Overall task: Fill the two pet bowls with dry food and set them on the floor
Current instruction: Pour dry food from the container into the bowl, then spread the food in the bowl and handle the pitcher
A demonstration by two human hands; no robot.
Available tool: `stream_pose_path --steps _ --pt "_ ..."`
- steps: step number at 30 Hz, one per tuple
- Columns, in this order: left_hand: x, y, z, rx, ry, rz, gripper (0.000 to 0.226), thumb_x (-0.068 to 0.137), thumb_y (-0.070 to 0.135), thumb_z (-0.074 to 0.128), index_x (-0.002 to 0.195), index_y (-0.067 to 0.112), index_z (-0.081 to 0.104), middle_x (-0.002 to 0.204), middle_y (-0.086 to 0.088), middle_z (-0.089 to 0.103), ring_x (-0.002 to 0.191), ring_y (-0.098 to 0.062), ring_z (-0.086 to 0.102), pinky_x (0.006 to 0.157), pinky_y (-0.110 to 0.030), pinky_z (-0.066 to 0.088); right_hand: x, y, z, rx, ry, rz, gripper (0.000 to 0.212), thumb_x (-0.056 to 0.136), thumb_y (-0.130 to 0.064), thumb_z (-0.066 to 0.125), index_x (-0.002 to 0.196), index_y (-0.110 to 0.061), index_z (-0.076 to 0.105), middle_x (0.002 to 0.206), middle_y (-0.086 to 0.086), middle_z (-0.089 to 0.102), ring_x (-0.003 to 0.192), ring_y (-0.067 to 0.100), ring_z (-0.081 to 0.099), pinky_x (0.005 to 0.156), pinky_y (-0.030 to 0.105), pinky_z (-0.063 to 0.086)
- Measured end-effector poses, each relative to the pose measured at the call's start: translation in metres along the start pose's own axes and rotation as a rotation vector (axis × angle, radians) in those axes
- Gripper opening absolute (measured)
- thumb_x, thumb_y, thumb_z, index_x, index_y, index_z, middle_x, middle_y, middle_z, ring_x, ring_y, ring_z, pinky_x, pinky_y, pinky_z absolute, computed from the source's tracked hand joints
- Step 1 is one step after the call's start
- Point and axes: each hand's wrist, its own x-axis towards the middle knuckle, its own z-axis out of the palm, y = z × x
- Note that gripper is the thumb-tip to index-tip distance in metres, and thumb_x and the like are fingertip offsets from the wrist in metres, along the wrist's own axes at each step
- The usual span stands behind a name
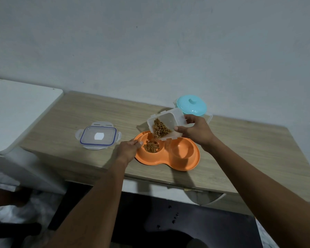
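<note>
Head view: right hand [195, 131] grips tilted container [166, 125], kibble [151, 147] in left bowl [151, 146]; left hand [128, 149] pinches rim.

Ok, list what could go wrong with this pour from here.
1. The clear container is tipped steeply by the right hand; the kibble could slide out at once and overshoot the left well.
2. The orange double bowl sits near the counter's front edge; if the left hand on its rim slips, it may go over.
3. The right well is empty, and little kibble may remain for it.
</note>
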Motion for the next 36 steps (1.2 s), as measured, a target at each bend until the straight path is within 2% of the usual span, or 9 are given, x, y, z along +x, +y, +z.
stream_pose_path --steps 6,10,14,18,20,23,29,33,36 --pt "-0.001 0.001 -0.001 -0.003 0.005 -0.005 0.049 0.09 0.036 0.067 0.133 0.014 0.061 0.142 -0.003 0.057 0.129 -0.022 0.054 0.107 -0.034 0.039 0.0 0.006 0.002 0.126 0.016 0.067 0.044 0.083 -0.014 0.084 0.122 -0.006 0.067 0.117 0.016 0.067 0.102 0.038 0.072 0.085 0.052 0.062" --pt "-0.002 0.0 0.0 0.001 0.016 0.005 0.049 0.09 0.037 0.066 0.134 0.014 0.061 0.142 -0.002 0.057 0.128 -0.022 0.054 0.102 -0.03 0.038 0.002 0.014 0.012 0.419 0.038 0.221 0.036 0.091 -0.012 0.076 0.124 -0.003 0.067 0.111 0.015 0.074 0.1 0.034 0.075 0.088 0.042 0.063" --pt "-0.002 0.001 0.0 -0.002 0.017 0.019 0.046 0.091 0.034 0.066 0.133 0.014 0.062 0.141 -0.002 0.058 0.127 -0.021 0.055 0.097 -0.027 0.038 0.011 0.02 0.036 0.611 0.045 0.309 0.021 0.095 -0.012 0.07 0.115 -0.005 0.067 0.121 0.017 0.072 0.109 0.032 0.071 0.092 0.042 0.061" --pt "-0.002 0.003 -0.001 0.007 0.001 0.028 0.044 0.093 0.033 0.064 0.132 0.015 0.062 0.138 -0.004 0.061 0.115 -0.016 0.057 0.092 -0.025 0.038 0.033 0.016 0.062 0.617 0.061 0.335 0.041 0.097 -0.015 0.068 0.133 0.003 0.059 0.13 0.019 0.066 0.112 0.033 0.069 0.093 0.044 0.061" --pt "0.001 0.002 -0.001 -0.028 -0.007 0.018 0.044 0.093 0.03 0.065 0.132 0.011 0.062 0.142 -0.002 0.057 0.122 -0.017 0.056 0.095 -0.025 0.038 0.048 0.013 0.072 0.641 0.065 0.366 0.045 0.099 -0.016 0.067 0.136 0.005 0.056 0.134 0.019 0.064 0.115 0.035 0.068 0.093 0.046 0.061" --pt "0.004 0.0 -0.002 -0.041 -0.014 0.013 0.046 0.092 0.028 0.067 0.134 0.009 0.06 0.149 -0.001 0.049 0.134 -0.019 0.049 0.107 -0.028 0.037 0.069 0.007 0.084 0.671 0.089 0.424 0.044 0.1 -0.016 0.065 0.136 0.006 0.053 0.134 0.022 0.062 0.116 0.038 0.066 0.091 0.047 0.061" --pt "0.007 0.002 0.0 -0.061 -0.011 0.006 0.049 0.092 0.027 0.067 0.136 0.007 0.057 0.151 -0.001 0.046 0.136 -0.018 0.046 0.103 -0.022 0.034 0.098 0.01 0.092 0.694 0.114 0.52 0.042 0.101 -0.019 0.063 0.136 0.002 0.052 0.134 0.021 0.061 0.116 0.039 0.066 0.085 0.04 0.062" --pt "0.007 0.001 -0.001 -0.034 -0.012 0.01 0.048 0.092 0.028 0.066 0.136 0.008 0.058 0.15 0.0 0.048 0.135 -0.018 0.048 0.102 -0.022 0.035 0.1 0.017 0.099 0.696 0.094 0.525 0.037 0.104 -0.019 0.057 0.135 0.0 0.052 0.126 0.017 0.063 0.101 0.031 0.068 0.072 0.036 0.065" --pt "0.007 0.001 -0.002 -0.032 -0.015 0.009 0.048 0.092 0.029 0.067 0.135 0.01 0.059 0.149 -0.001 0.049 0.135 -0.019 0.048 0.111 -0.03 0.037 0.101 0.024 0.103 0.66 0.086 0.505 0.038 0.106 -0.018 0.054 0.139 -0.001 0.052 0.128 0.017 0.064 0.107 0.031 0.068 0.082 0.038 0.064"
